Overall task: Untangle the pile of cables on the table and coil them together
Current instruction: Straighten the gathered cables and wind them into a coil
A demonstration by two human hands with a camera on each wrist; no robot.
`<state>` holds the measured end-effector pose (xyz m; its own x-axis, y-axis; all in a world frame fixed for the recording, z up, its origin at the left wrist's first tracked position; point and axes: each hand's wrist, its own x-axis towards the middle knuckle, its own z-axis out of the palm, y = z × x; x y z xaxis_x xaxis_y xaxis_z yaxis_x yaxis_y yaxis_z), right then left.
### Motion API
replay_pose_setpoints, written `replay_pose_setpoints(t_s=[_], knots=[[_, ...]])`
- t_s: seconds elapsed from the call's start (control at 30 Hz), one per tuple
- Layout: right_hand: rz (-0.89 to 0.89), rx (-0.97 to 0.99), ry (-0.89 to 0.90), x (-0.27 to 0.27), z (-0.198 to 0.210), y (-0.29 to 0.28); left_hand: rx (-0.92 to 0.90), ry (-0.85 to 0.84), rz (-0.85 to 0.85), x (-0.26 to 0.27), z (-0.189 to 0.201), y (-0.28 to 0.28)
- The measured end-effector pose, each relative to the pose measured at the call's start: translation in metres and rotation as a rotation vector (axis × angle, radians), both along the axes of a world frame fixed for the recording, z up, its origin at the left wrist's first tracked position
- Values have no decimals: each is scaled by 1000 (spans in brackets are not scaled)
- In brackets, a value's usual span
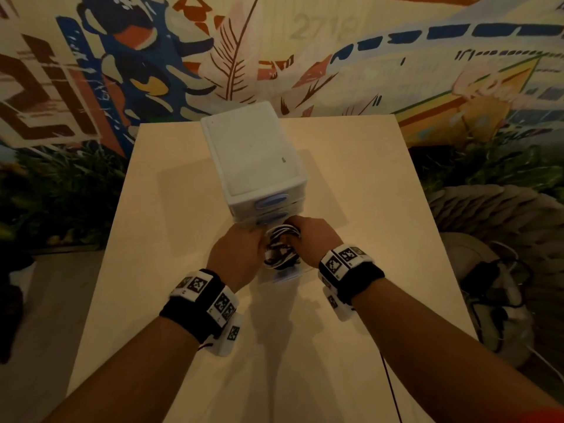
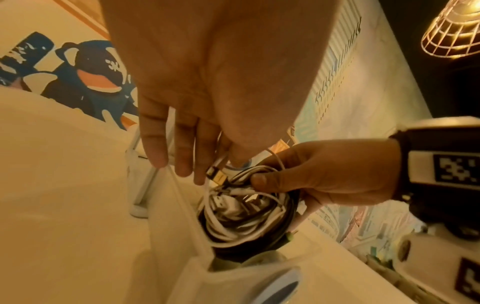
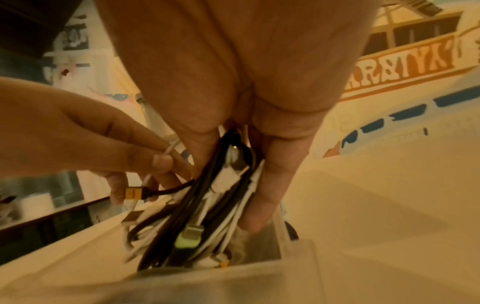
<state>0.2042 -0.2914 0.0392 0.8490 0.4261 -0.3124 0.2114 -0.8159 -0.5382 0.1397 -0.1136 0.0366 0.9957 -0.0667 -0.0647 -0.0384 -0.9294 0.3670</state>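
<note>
A coil of black and white cables (image 1: 280, 250) hangs upright between both hands, its lower part inside the pulled-out bottom drawer (image 1: 290, 274) of a white drawer unit (image 1: 253, 154). My right hand (image 1: 308, 236) grips the top of the coil (image 3: 207, 205), thumb on one side and fingers on the other. My left hand (image 3: 155, 164) pinches a thin white cable beside a yellow-tipped black connector (image 3: 132, 193). A green connector (image 3: 188, 240) shows low in the bundle. In the left wrist view the coil (image 2: 246, 216) sits against the clear drawer wall (image 2: 182, 226).
The drawer unit stands mid-table on the pale table (image 1: 351, 193), with blue handles facing me. A thin black wire (image 1: 390, 389) runs under my right forearm. Bags and cords (image 1: 494, 285) lie on the floor to the right. A painted wall is behind.
</note>
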Motion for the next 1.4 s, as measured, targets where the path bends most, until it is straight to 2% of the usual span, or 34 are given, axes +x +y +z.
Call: replay_pose_setpoints(t_s=[0.1,0.17,0.23,0.4,0.5,0.63,0.73,0.83,1.0,1.07,1.17,1.27,1.4], knots=[[30,-92,1,0,0,8,-2,-124,124,-5,3,4],[32,-152,2,0,-1,12,-29,-134,168,-9,3,8],[15,-169,0,0,-2,14,-24,-113,138,-14,-2,9],[69,-201,7,-14,5,23,127,-33,3,-21,-11,8],[13,-191,36,-19,3,27,192,-4,-56,-20,-22,10],[22,-207,31,-11,-2,24,289,20,-68,-19,-16,4],[-25,-171,-60,-9,-6,23,295,33,-59,-18,-7,-4],[-66,-108,-76,-10,-8,23,285,43,-41,-23,-13,-10],[-105,-28,-48,-27,-5,23,383,250,-74,-25,-24,-7],[-83,9,-20,-33,-2,20,402,259,-89,-22,-19,-9],[-4,-46,19,-37,1,15,434,281,-99,-19,-10,-10],[87,-132,-35,-35,1,12,450,299,-96,-15,-8,-9],[76,-132,-65,-25,1,3,441,331,-103,-12,-3,-10]])
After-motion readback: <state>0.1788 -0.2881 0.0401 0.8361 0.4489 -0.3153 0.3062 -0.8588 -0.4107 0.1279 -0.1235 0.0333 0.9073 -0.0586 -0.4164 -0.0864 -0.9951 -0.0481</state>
